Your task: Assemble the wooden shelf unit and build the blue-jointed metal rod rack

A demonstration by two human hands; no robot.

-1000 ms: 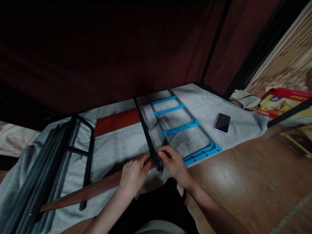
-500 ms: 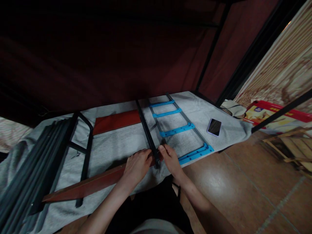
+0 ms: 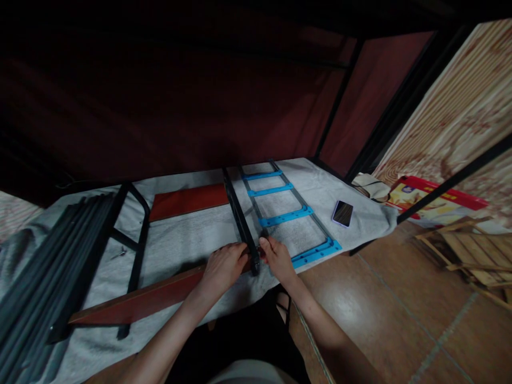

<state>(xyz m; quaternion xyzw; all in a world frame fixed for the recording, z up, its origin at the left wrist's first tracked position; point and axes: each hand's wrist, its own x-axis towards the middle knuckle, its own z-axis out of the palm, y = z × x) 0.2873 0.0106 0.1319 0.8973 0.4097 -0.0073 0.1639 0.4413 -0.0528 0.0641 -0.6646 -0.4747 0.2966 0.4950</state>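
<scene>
- Head view: I see the black bar [image 3: 239,213] over grey cloth [image 3: 184,240], long axis pointing away, slightly left.
- Left grip [image 3: 224,265] is wrapped on the red-brown board [image 3: 160,296].
- Right grip [image 3: 277,260] bunches beside the bar; whether closed, I cannot tell.

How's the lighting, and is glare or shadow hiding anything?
Head view: dim overall, the red panel near black up top; head view: pale glare on the floor; head view: dark shadow on the cloth behind the long board; head view: small details at the right hand too dim to tell.
</scene>
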